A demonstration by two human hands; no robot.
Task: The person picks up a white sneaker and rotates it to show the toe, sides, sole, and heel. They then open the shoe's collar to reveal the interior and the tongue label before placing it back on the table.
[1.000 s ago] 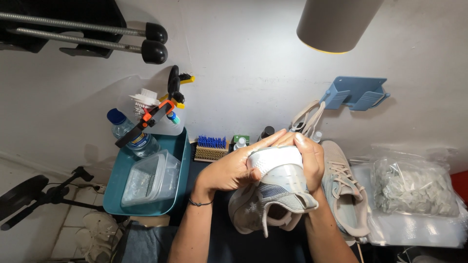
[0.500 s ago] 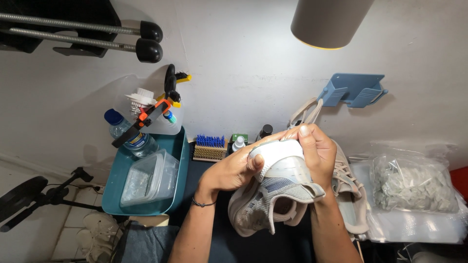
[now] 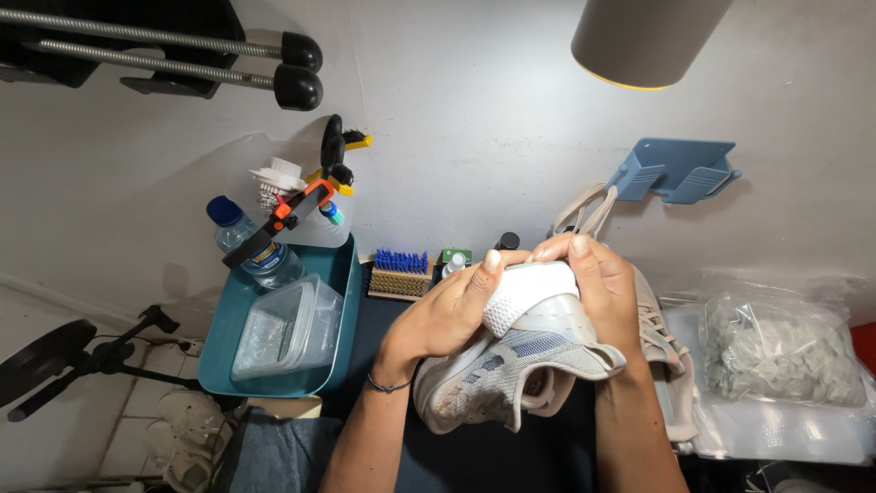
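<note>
– Seen from above: what, in the hands?

– A pale grey sneaker with blue mesh panels, raised over the dark bench, heel end up, toe tilted down toward the near left. Left hand wrapped around the sneaker's left side, fingers curled over a white cloth pressed on the heel. Right hand clasping the sneaker's right side, fingertips on the same cloth. Both hands closed, touching at the top.

– And close by?

– Just right of the held sneaker, partly hidden behind the right hand, a second beige sneaker lying on the bench. Farther right, a clear plastic bag stuffed with pale material.

– To the left?

– A teal tray holding a clear plastic tub, a water bottle with a blue cap and an orange-and-black clamp. Between tray and hands, at the far wall, a wooden brush with blue bristles and small bottles.

– Anything above?

– A blue wall holder on the far right, a grey lamp shade overhead.
</note>
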